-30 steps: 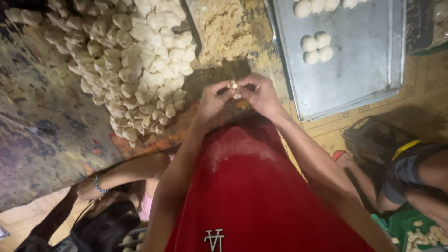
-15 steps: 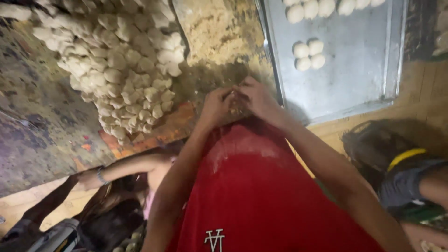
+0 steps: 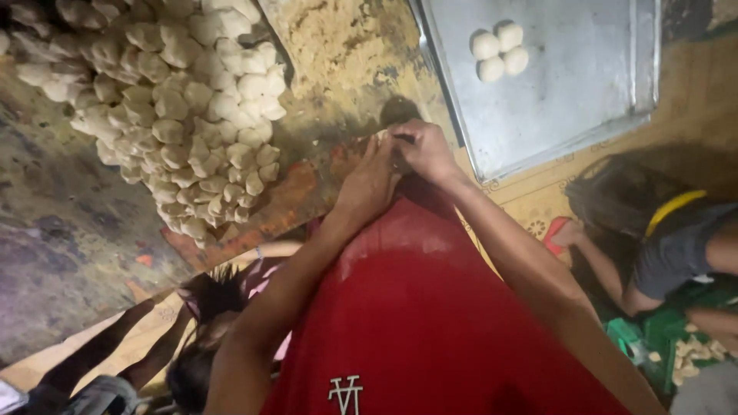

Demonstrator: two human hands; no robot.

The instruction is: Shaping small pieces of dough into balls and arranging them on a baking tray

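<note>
Your fingers are pressing together at the edge of the work surface (image 3: 92, 253). The left hand (image 3: 369, 180) and right hand (image 3: 423, 150) are meeting fingertip to fingertip, cupping inward. A sliver of pale stuff is showing between the fingertips, likely a small dough piece (image 3: 382, 137), though most of it is hidden by the hands. Both sets of fingers are curling closed around it; the grip itself cannot be seen fully.

Judging by that, you are shaping one lump between both hands, and the shaping is not yet finished, since the lump is not yet set down.

Just beyond your right fingers, a metal tray (image 3: 584, 100) is lying, its near corner close to your knuckles. Three rounded dough balls (image 3: 498, 50) are sitting on it in a tight cluster, touching one another, well past your fingertips.

Off to the left of your left fingers, a large heap of rough dough pieces (image 3: 169, 107) is spreading across the surface.

Next move, as a judgement: the finished ball calls for a reach forward and right, over the tray rim, setting it beside the cluster without squashing it.

Below your arms, other people are sitting near either side.
</note>
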